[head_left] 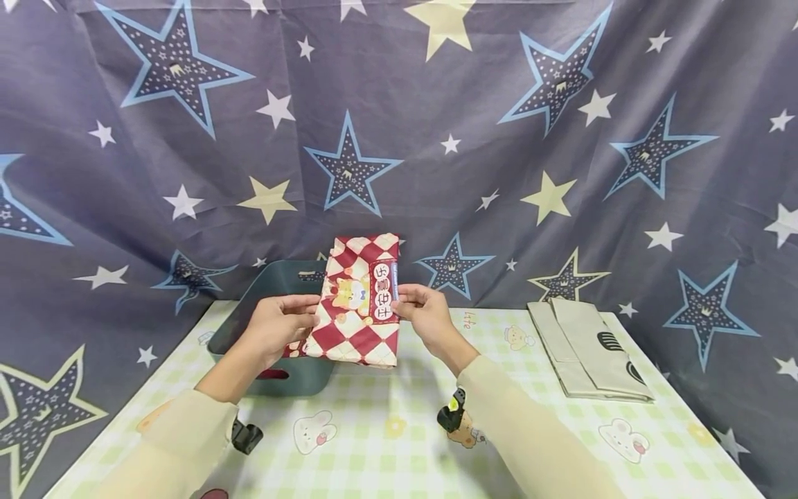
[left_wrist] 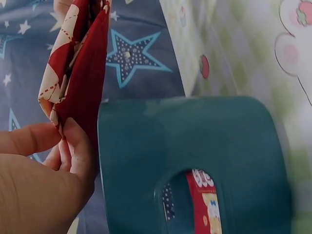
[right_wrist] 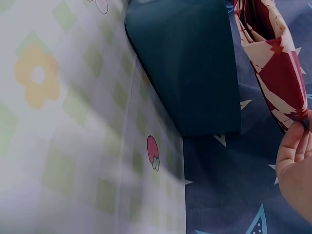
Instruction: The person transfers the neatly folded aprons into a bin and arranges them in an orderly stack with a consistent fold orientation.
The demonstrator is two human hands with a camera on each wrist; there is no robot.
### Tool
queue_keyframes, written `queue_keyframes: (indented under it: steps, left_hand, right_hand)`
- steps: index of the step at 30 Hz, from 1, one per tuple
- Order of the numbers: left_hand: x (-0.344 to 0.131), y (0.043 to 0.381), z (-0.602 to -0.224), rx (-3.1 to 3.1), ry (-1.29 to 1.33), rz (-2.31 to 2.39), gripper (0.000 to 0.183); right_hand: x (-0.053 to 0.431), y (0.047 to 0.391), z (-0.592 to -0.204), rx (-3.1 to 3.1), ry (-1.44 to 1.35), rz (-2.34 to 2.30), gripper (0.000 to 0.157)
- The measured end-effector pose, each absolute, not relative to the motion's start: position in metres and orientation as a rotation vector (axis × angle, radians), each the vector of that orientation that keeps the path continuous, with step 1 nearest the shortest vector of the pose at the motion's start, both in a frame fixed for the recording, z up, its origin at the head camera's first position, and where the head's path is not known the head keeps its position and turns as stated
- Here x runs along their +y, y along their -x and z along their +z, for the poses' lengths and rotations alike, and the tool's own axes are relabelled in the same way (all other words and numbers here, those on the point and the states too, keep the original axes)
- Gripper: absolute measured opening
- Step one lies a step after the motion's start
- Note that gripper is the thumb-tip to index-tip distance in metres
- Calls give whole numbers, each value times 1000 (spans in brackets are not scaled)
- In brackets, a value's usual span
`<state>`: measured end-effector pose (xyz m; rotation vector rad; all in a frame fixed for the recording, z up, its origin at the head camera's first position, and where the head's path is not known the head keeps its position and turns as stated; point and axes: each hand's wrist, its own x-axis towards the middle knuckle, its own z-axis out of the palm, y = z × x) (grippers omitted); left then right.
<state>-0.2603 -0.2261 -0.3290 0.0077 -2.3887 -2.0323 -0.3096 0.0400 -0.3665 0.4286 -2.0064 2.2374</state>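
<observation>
Both hands hold up a folded cloth [head_left: 358, 298] with red and cream diamonds, a cartoon animal and a printed label. My left hand [head_left: 277, 326] pinches its left edge between thumb and fingers. On the opposite edge, by the label, my right hand [head_left: 430, 315] pinches it. The left wrist view shows the layered folds of the cloth [left_wrist: 80, 68] just above the thumb. Below and to the left stands a dark green plastic bin [head_left: 305, 381], partly hidden behind the cloth and left hand. Through its handle slot a red printed item [left_wrist: 207, 204] shows inside.
A folded pale grey-green cloth [head_left: 592, 353] with dark prints lies at the right of the table. The table has a green-checked cover [head_left: 374, 464] with cartoon figures. A dark blue star-patterned curtain [head_left: 411, 173] hangs behind it.
</observation>
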Motion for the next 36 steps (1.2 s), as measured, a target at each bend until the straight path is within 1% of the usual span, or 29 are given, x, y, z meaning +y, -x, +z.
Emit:
queue_keyframes:
  steps: [13,20,36]
  left_hand:
    - [-256,265,-333,-2396,12,-2014,49]
    - [-272,269,-335,-2369,19,-2029,49]
    - [-297,268,-329,-2365,12,-1944,49]
  right_hand:
    - [8,317,-365,-2005,-434,2263,28]
    - [-8,321,-364,-2016,-400,2280,26]
    - [-41,325,-358,-1998,-402,2333,25]
